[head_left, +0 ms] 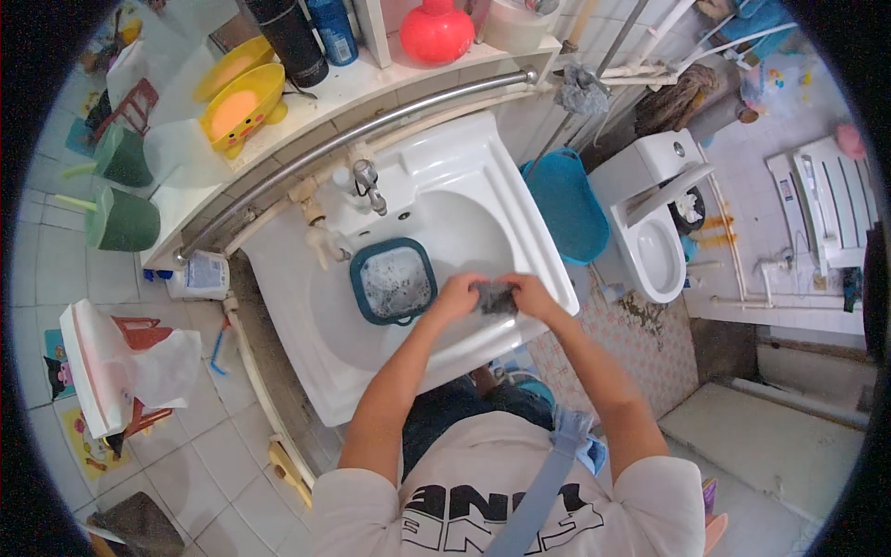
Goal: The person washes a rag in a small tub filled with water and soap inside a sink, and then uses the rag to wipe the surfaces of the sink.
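Observation:
Both of my hands are over the near right side of the white sink (548, 246). My left hand (459, 295) and my right hand (532, 296) grip opposite ends of a small dark grey cloth (497, 297), which looks bunched between them. Its exact kind cannot be made out. Left of my left hand, a dark teal square basin (355, 278) sits in the sink bowl, holding sudsy, greyish water. At the sink's back stand a metal faucet (370, 186) and a pale plastic tap (325, 246), the latter close to the basin's left corner.
A metal rail (399, 116) runs behind the sink below a white shelf (371, 84). On the shelf are a yellow duck-faced holder (246, 111), dark and blue bottles, a red round container (434, 32) and a green cup (123, 218). To the right are a blue tub (568, 209) and a toilet (654, 255).

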The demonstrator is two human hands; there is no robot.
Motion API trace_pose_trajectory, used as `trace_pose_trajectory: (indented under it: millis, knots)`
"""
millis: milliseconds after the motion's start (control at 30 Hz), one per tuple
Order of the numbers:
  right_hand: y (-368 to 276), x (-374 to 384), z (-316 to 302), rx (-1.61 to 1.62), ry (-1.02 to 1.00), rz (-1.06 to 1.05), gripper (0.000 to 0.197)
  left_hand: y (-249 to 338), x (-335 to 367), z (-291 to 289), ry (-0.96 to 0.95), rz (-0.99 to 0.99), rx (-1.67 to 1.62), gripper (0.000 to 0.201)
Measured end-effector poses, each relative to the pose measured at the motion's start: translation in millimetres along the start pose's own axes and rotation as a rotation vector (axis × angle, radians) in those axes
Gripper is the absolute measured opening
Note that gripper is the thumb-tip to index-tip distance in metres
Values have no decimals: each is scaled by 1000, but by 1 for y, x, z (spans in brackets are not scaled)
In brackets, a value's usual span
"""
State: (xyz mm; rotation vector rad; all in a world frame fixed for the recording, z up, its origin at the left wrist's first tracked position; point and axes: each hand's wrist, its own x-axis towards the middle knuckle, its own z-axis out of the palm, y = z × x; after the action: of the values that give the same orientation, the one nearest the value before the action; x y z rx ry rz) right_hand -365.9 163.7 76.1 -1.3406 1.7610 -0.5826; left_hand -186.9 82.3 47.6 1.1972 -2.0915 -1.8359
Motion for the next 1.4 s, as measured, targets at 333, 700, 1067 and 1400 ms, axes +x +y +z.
trace_pose_trajectory:
  millis: [333, 700, 1067, 1400]
  knots:
    - [30, 19, -30, -553, 218, -326, 32, 21, 29, 59, 141, 89, 227, 41]
    - [-21, -9, 68, -422, -72, -151, 26, -36, -73, -19, 95, -20, 237, 30]
    - [-76, 84, 144, -372, 5, -266, 44, -108, -91, -99, 568, -81, 677, 46]
    - [-83, 107, 214, -546, -420, -158, 42, -130, -96, -89, 411, -167, 795, 47]
